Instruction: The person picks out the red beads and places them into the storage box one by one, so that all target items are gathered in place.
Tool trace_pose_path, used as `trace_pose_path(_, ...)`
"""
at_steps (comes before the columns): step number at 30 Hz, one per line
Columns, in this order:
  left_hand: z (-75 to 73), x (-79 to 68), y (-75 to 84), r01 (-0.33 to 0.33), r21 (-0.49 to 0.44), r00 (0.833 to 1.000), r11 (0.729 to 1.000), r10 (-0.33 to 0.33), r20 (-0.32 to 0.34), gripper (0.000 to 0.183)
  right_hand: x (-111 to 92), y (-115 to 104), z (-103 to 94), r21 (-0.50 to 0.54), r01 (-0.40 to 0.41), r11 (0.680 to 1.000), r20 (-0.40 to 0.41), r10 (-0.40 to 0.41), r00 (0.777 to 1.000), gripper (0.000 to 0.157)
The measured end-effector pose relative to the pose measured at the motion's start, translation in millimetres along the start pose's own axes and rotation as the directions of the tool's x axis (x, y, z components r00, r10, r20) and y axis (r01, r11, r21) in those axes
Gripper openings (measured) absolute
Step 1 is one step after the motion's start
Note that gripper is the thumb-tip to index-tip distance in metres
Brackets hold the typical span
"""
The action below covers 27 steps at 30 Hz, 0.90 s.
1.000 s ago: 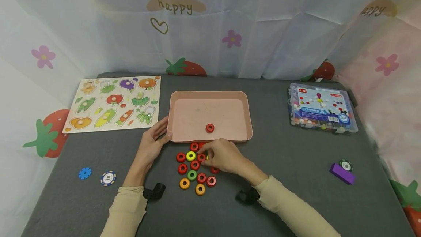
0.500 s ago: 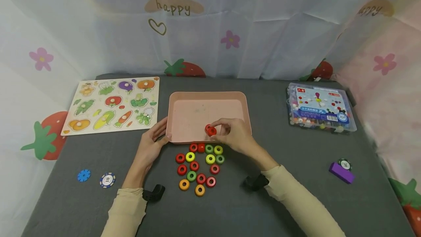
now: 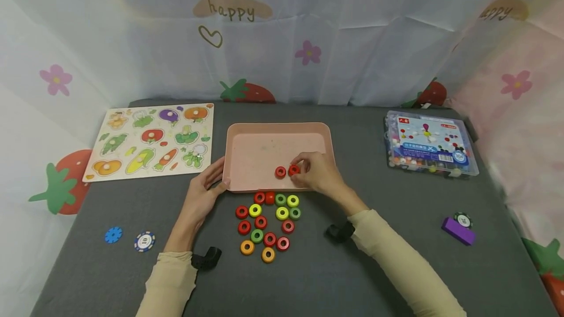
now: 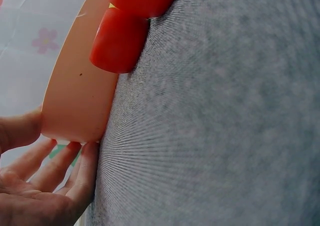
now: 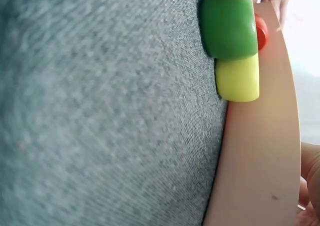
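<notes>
In the head view my right hand (image 3: 318, 174) reaches over the front wall of a pink tray (image 3: 251, 155). Thumb and forefinger pinch a red ring bead (image 3: 293, 170) close over the tray floor, just right of another red ring bead (image 3: 280, 172) lying there. My left hand (image 3: 204, 190) holds the tray's front left corner; the left wrist view shows its thumb at the rim and its fingers (image 4: 89, 158) against the end wall. Several more ring beads lie on the table before the tray, among them a green one (image 3: 257, 236), a yellow one (image 3: 255, 210) and an orange one (image 3: 268, 255).
A vegetable puzzle board (image 3: 150, 146) lies left of the tray. To the right sits a clear plastic box (image 3: 432, 143) with a printed label. Two round chips, one blue (image 3: 113, 235), one white and blue (image 3: 144, 241), lie left; a purple block (image 3: 458, 231) with a dark chip lies right.
My right hand has picked a red ring bead from the table, carried it over the tray's front wall and shifted it right, beside the other red bead. The left hand stays put.
</notes>
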State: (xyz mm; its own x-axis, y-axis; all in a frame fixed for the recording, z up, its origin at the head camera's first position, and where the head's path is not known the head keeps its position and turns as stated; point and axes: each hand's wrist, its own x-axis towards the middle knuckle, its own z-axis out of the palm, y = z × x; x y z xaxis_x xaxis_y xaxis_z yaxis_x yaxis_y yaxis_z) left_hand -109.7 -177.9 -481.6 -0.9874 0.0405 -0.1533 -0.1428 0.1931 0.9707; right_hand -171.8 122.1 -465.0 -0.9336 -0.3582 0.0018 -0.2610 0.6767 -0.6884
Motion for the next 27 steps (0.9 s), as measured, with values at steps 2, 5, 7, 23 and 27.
trace_pose_path(2,0.6,-0.4,0.1,0.003,0.0,1.0,1.0,-0.003,-0.001,0.06,-0.5,0.1,1.0,0.002,0.002,1.0,-0.008,-0.002,1.0,0.027)
trace_pose_path(5,1.2,-0.6,0.0,0.004,0.001,1.0,1.0,-0.004,0.0,0.06,-2.1,-0.8,1.2,0.0,-0.011,1.0,-0.013,0.011,1.0,0.028)
trace_pose_path(7,1.3,-0.6,0.0,0.004,-0.002,1.0,1.0,-0.004,0.002,0.06,-3.8,-1.9,0.3,0.003,-0.023,1.0,-0.014,0.023,1.0,0.028)
trace_pose_path(23,2.1,0.1,0.0,0.011,-0.004,1.0,1.0,-0.011,-0.008,0.06,-50.0,-32.4,-15.1,0.142,0.22,0.965,0.208,-0.246,0.947,0.022)
trace_pose_path(27,2.2,0.8,-0.4,0.006,0.002,1.0,1.0,-0.006,-0.01,0.06,-63.8,-30.3,-12.2,0.152,0.214,0.965,0.313,-0.253,0.915,0.02)
